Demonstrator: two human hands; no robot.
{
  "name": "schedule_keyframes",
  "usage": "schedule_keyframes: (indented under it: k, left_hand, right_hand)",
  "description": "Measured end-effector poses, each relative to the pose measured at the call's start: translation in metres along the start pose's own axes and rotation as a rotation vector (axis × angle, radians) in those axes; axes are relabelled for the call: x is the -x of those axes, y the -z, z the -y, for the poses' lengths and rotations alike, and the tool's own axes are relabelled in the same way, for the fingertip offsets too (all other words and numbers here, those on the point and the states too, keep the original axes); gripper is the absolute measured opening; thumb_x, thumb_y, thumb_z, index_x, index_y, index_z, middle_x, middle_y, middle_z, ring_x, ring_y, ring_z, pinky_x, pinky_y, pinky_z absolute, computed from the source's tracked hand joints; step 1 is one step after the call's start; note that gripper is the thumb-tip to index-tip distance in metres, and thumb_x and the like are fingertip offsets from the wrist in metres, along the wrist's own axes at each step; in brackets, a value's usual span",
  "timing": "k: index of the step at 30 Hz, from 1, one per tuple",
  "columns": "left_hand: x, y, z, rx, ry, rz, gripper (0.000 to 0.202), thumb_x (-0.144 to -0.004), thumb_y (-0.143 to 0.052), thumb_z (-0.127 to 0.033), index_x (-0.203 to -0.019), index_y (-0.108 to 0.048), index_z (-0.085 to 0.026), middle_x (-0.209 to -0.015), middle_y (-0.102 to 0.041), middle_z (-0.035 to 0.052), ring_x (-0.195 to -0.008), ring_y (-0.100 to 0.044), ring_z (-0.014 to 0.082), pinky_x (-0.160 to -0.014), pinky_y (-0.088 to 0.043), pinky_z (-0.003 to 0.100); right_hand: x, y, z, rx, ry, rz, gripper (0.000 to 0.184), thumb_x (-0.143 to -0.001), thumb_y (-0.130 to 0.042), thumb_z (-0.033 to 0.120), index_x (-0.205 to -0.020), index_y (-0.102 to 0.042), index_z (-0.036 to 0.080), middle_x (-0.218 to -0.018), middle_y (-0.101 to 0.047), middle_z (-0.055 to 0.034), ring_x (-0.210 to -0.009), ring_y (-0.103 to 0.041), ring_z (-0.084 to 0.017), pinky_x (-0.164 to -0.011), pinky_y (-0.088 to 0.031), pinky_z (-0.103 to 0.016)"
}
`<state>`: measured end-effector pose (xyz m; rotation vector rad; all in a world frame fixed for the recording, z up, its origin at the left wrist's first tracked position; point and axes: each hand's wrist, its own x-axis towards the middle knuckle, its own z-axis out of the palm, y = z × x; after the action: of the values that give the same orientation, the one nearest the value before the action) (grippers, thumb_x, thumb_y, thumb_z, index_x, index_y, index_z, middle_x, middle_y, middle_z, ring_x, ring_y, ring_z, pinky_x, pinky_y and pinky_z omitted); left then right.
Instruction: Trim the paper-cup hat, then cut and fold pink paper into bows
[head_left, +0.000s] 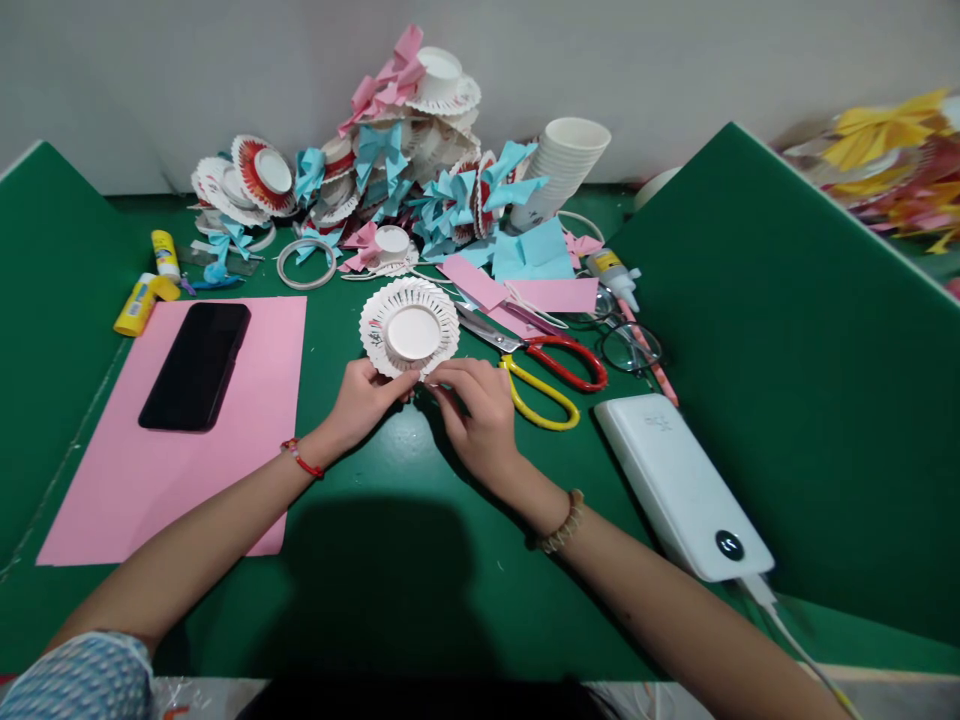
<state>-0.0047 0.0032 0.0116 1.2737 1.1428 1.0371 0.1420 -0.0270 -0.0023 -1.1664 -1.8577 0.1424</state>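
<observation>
A small hat-shaped craft cut from a white paper cup (413, 332) is held up over the green table, its fringed brim spread round the flat cup base. My left hand (365, 400) grips the lower left of the brim, thumb along the edge. At the lower right edge, the fingers of my right hand (478, 410) are pinched together on the brim; the fingertips are partly hidden. Scissors (517, 345) with red and yellow handles lie half open just right of the craft. Behind it lies another cup hat (391, 245) with a pink bow.
Pink paper (225, 480) lies at left under a black phone (196, 366), near glue sticks (135, 305). Finished cup hats (442, 95) and stacked cups (562, 160) stand at the back. Glasses (631, 346) and a white power bank (682, 485) lie right, beside a green partition (795, 400).
</observation>
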Motion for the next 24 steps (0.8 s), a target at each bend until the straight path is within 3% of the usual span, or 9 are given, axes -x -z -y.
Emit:
schedule_keyframes:
  k: [7, 13, 18, 21, 24]
  left_hand:
    - [-0.0001, -0.0022, 0.0016, -0.108, -0.056, -0.035, 0.018, -0.061, -0.065, -0.026, -0.057, -0.055, -0.012, -0.054, -0.053, -0.0014, -0.051, -0.044, 0.0072, -0.049, -0.036, 0.02]
    - [0.0022, -0.0049, 0.0028, -0.197, -0.12, -0.045, 0.014, -0.063, -0.063, -0.024, -0.063, -0.06, -0.011, -0.06, -0.06, 0.0017, -0.055, -0.049, 0.0095, -0.053, -0.041, 0.02]
    - [0.0032, -0.0068, -0.0015, -0.134, -0.116, -0.014, 0.017, -0.064, -0.065, -0.027, -0.07, -0.064, -0.011, -0.066, -0.065, 0.004, -0.059, -0.054, 0.0115, -0.057, -0.044, 0.021]
    - [0.0033, -0.0055, -0.0021, -0.091, -0.066, 0.031, 0.018, -0.065, -0.067, -0.029, -0.066, -0.063, -0.012, -0.06, -0.063, 0.0028, -0.054, -0.053, 0.0104, -0.053, -0.044, 0.021]
    - [0.0036, -0.0044, -0.0001, -0.094, -0.026, 0.063, 0.022, -0.067, -0.068, -0.032, -0.063, -0.061, -0.012, -0.055, -0.06, 0.0017, -0.05, -0.05, 0.0094, -0.05, -0.042, 0.021]
  right_hand:
    - [0.0001, -0.0026, 0.0017, -0.016, -0.045, 0.004, 0.009, -0.088, -0.049, 0.018, -0.083, -0.056, 0.02, -0.083, -0.064, -0.004, -0.077, -0.055, -0.018, -0.068, -0.034, -0.033]
    - [-0.003, -0.0054, 0.0031, -0.129, -0.218, -0.068, 0.006, -0.084, -0.053, 0.018, -0.078, -0.054, 0.02, -0.08, -0.05, -0.0033, -0.077, -0.05, -0.018, -0.065, -0.038, -0.032]
    - [-0.0049, -0.0056, 0.0015, -0.208, -0.302, -0.136, 0.003, -0.081, -0.054, 0.018, -0.079, -0.055, 0.02, -0.089, -0.047, -0.0049, -0.082, -0.05, -0.017, -0.067, -0.044, -0.032]
    - [-0.0067, -0.0063, -0.0006, -0.341, -0.408, -0.136, 0.003, -0.08, -0.056, 0.022, -0.077, -0.056, 0.021, -0.093, -0.051, -0.0057, -0.086, -0.053, -0.017, -0.067, -0.046, -0.03]
    - [-0.0088, -0.0072, -0.0024, -0.583, -0.535, -0.065, 0.006, -0.079, -0.057, 0.027, -0.077, -0.056, 0.021, -0.085, -0.056, -0.003, -0.075, -0.055, -0.014, -0.064, -0.047, -0.028]
